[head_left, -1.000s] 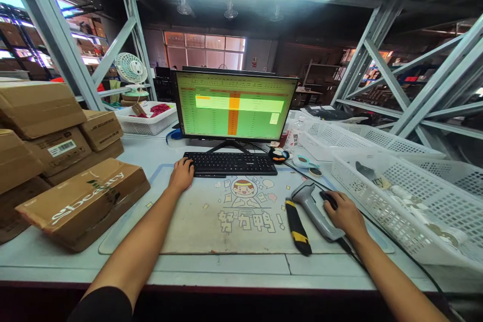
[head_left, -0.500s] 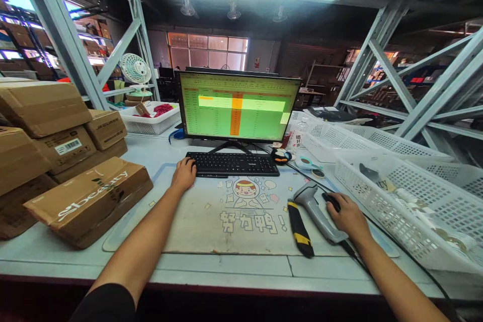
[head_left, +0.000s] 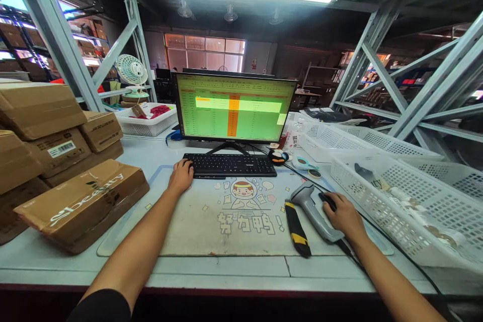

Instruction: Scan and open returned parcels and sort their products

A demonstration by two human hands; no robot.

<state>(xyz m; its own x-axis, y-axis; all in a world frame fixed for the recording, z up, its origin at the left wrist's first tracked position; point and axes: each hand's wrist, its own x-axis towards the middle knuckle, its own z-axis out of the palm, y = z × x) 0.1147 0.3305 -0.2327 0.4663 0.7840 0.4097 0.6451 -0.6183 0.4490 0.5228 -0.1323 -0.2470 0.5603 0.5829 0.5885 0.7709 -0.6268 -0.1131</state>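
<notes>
right hand (head_left: 343, 216) draped over mouse (head_left: 329, 201), fingers curled on it | scanner (head_left: 313, 207) just left of mouse, handle toward person (knife (head_left: 297, 230) further left) | left hand (head_left: 181, 176) fingers loosely together on keyboard (head_left: 230, 164) left end, well apart from mouse

The pale table (head_left: 226, 264) carries a desk mat (head_left: 196, 231) between the hands, cardboard boxes (head_left: 81, 204) left of the left hand (head_left: 181, 176), white baskets (head_left: 411, 196) right of the right hand (head_left: 343, 216).

At frame centre, the left hand (head_left: 181, 176) rests on the keyboard (head_left: 230, 164); lower right, the right hand (head_left: 343, 216) covers a mouse (head_left: 329, 200) beside the scanner (head_left: 314, 210) on the worktop (head_left: 226, 266).
</notes>
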